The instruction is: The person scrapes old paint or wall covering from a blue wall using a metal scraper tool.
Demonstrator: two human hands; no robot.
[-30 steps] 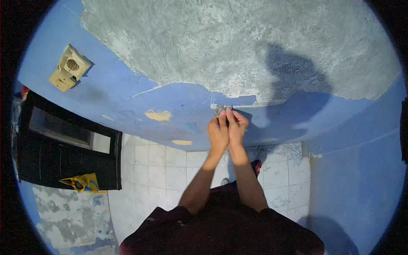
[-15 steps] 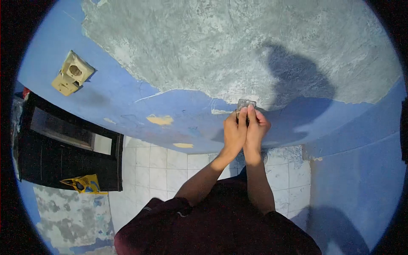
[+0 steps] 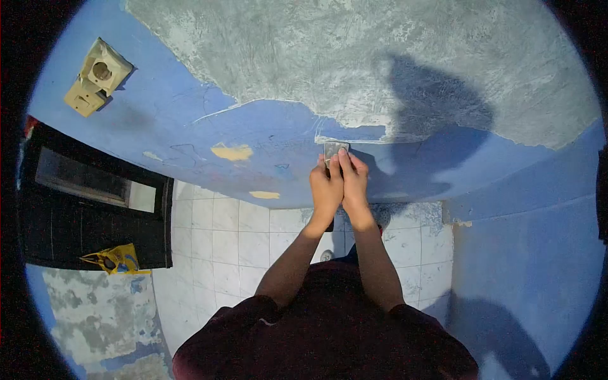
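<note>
A small flat grey scraper blade (image 3: 336,149) is pressed against the blue painted wall (image 3: 266,136), just under a scratched white line. My left hand (image 3: 326,190) grips its left side, fingers pointing up. Beside it, touching, my right hand (image 3: 356,183) holds the right side. Above my hands, grey bare plaster (image 3: 304,57) shows where blue paint is absent, with a ragged edge. Both forearms reach up from a dark shirt.
A beige socket and switch plate (image 3: 101,71) juts from the wall at upper left. Below it are a black door (image 3: 76,221) and a yellow bag (image 3: 117,258). White floor tiles (image 3: 221,244) lie below; another blue wall (image 3: 525,253) stands at right.
Both hands and the blade have moved left along the wall, now below the white line. A strip of blue within the scratched outline is now visible above them. The view has shifted slightly.
</note>
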